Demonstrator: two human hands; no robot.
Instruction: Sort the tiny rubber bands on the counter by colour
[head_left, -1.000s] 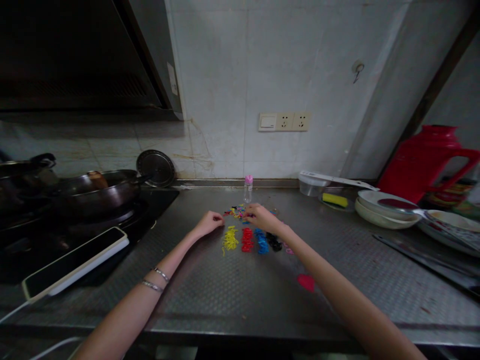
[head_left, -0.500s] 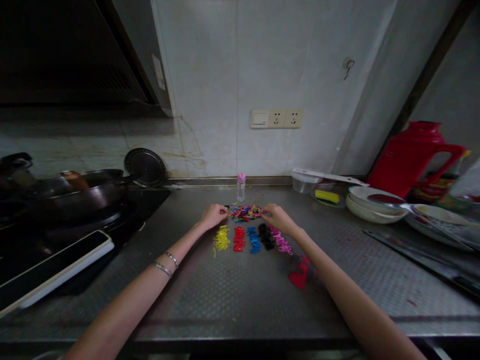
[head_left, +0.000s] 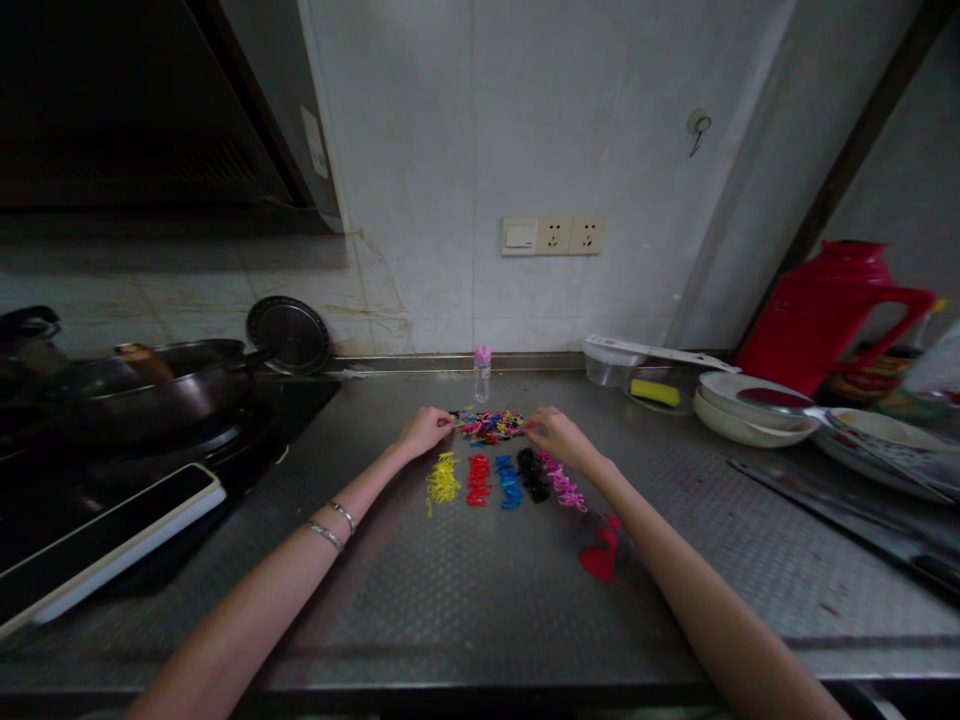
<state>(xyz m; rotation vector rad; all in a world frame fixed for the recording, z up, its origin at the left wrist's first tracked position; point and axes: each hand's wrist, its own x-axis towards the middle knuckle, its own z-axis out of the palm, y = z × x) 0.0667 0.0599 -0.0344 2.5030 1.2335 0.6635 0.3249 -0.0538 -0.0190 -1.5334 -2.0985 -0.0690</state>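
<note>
A mixed heap of small coloured rubber bands (head_left: pixel 489 426) lies on the metal counter (head_left: pixel 420 600). My left hand (head_left: pixel 427 430) is at the heap's left edge, its fingers curled together; what lies between the fingertips is too small to make out. At the right edge is my right hand (head_left: pixel 553 436), thumb and fingers pinched, their contents also unclear. In front of the heap are separate piles of yellow bands (head_left: pixel 444 480), red bands (head_left: pixel 478 481), blue bands (head_left: pixel 508 482), black bands (head_left: pixel 533 475) and pink bands (head_left: pixel 564 484).
Behind the heap stands a small clear bottle with a pink cap (head_left: pixel 482 376). A red heart-shaped piece (head_left: pixel 598 562) lies near my right forearm. Bowls (head_left: pixel 750 420), a yellow sponge (head_left: pixel 655 393) and a red thermos (head_left: pixel 817 320) are to the right. A pan (head_left: pixel 172 390) sits on the stove at left.
Both hands stay almost where they were at the two ends of the heap. The view has shifted very slightly; the piles look the same.
</note>
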